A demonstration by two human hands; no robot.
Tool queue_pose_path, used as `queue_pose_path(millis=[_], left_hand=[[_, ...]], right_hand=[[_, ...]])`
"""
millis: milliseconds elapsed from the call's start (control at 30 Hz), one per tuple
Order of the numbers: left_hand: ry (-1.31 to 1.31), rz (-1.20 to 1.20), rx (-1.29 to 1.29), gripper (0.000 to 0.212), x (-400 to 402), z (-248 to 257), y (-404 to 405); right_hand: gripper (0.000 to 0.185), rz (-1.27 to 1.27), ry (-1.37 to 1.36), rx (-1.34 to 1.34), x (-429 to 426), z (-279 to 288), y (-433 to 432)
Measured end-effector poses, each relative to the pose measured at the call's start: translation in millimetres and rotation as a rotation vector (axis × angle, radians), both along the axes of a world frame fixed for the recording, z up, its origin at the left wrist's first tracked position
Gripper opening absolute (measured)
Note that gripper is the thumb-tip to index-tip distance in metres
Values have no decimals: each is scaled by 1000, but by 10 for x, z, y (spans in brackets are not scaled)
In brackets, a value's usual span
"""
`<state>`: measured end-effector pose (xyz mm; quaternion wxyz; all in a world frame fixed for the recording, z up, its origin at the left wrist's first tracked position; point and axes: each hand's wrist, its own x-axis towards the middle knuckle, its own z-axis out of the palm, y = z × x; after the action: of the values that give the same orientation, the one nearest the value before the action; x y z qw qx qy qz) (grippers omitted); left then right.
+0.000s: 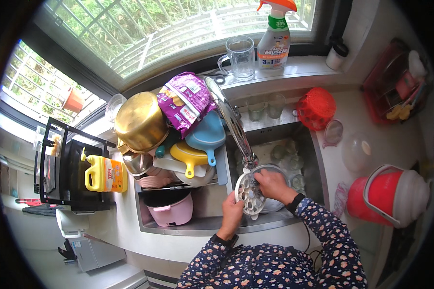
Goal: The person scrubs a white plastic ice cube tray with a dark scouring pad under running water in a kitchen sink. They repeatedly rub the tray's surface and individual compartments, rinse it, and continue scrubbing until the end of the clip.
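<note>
A round white plastic egg-steaming rack (248, 198) with several holes and small side tabs is held tilted over the right sink basin (318, 169). My left hand (232, 214) grips its lower left rim. Fingers of my right hand (275, 186) press on its upper right part; whether they hold a small cloth or sponge is hidden. Just above the rack is the spout of the chrome faucet (235, 126). Beneath my right hand lies a round, pale dish or lid (275, 207), partly covered. Behind it, several glasses (296, 162) rest in the basin.
Stacked cookware with a brass-coloured pot (141, 121), blue strainer (207, 132) and yellow strainer (188, 154) crowds the left. A pink container (170, 211) sits in the left basin. Rightward stand a red basket (316, 108) and red thermos jug (378, 197). A spray bottle (274, 47) stands on the sill.
</note>
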<state>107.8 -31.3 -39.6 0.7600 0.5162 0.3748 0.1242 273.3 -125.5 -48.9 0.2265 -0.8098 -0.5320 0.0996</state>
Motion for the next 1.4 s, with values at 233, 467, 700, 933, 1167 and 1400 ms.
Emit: queue_pose_path(millis=[233,467,700,933,1167,1400], left_hand=[[14,20,42,39,-48,-37,-35],[-25,28,35,37,40,38,10],[22,31,-72,40,0,130,-13],[-66,108,-58,40,113,292,147],[-90,160,-117,38,212,431,302],[-9,157,-154,34,182,366,234]], right_hand=[[15,43,28,-271,19,-50,-342],[34,-45,37,105,35,233,-58],[31,19,-72,-21,-58,72,-187],[23,29,120,-354,-56,-71,-523],[25,-124,166,-260,130,14,-593],[26,-276,275,51,235,363,-369]])
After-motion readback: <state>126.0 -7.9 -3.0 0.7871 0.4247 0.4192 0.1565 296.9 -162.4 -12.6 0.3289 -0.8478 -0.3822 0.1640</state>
